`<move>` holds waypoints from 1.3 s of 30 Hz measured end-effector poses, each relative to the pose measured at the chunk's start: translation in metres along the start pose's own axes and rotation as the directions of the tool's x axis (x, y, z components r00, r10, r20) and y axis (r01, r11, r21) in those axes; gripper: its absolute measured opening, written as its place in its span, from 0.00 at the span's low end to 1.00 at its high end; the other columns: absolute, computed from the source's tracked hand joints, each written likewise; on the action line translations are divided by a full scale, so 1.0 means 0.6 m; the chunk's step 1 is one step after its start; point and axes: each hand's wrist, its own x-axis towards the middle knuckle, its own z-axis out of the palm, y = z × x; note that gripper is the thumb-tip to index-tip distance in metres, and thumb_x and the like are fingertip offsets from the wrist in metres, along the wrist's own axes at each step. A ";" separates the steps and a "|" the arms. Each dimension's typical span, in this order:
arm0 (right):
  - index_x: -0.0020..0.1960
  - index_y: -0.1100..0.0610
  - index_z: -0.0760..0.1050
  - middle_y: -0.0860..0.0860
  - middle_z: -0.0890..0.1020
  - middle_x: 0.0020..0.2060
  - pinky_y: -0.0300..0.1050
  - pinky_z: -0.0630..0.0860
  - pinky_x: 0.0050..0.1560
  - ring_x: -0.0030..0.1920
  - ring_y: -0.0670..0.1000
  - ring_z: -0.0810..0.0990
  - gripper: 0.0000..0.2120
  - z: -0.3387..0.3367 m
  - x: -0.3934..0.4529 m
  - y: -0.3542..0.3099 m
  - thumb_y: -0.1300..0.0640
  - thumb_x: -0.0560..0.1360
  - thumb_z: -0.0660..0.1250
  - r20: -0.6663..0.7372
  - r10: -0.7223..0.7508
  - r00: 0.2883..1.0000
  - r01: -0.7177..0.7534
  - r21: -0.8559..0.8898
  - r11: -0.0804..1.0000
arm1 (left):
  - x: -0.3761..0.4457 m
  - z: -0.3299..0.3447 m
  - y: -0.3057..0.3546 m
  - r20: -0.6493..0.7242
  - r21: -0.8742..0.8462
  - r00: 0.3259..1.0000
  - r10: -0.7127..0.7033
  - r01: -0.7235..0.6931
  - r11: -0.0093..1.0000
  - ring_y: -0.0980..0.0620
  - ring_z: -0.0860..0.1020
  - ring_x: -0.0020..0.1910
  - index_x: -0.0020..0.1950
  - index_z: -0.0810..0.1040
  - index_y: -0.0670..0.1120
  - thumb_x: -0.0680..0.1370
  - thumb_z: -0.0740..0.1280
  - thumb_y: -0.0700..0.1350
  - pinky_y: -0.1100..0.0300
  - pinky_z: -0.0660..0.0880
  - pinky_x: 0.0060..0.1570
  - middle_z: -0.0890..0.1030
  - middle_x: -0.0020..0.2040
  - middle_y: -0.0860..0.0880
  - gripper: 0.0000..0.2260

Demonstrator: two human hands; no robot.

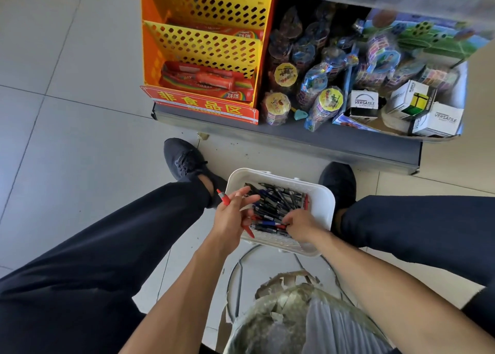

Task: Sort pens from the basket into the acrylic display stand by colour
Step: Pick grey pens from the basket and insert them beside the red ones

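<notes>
Left hand (232,214) grips smooth red pens (224,197); right hand (301,224) pinches pens inside the slotted white plastic basket (321,201) beside it.

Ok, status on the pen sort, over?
Left hand holding red pens. Right hand digging among pens in white basket. Acrylic stand not in view. Nothing blocking.

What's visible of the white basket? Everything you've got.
The white basket looks plastic, rectangular with rounded corners and a slotted near wall. It sits between the person's legs, tilted slightly, apparently on a wire-framed stool. It holds a jumble of pens, mostly black and blue, a few red. The right hand reaches into it; the left hand, holding red pens, overlaps its left rim.
</notes>
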 end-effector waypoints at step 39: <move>0.44 0.53 0.87 0.50 0.87 0.41 0.41 0.80 0.52 0.43 0.47 0.84 0.09 -0.032 -0.034 -0.006 0.67 0.71 0.77 0.298 -0.185 0.936 -0.096 0.725 0.682 | 0.004 -0.001 -0.025 -0.058 0.286 0.997 0.052 -0.033 0.958 0.55 0.62 0.28 0.46 0.78 0.44 0.80 0.70 0.45 0.62 0.61 0.27 0.73 0.34 0.47 0.05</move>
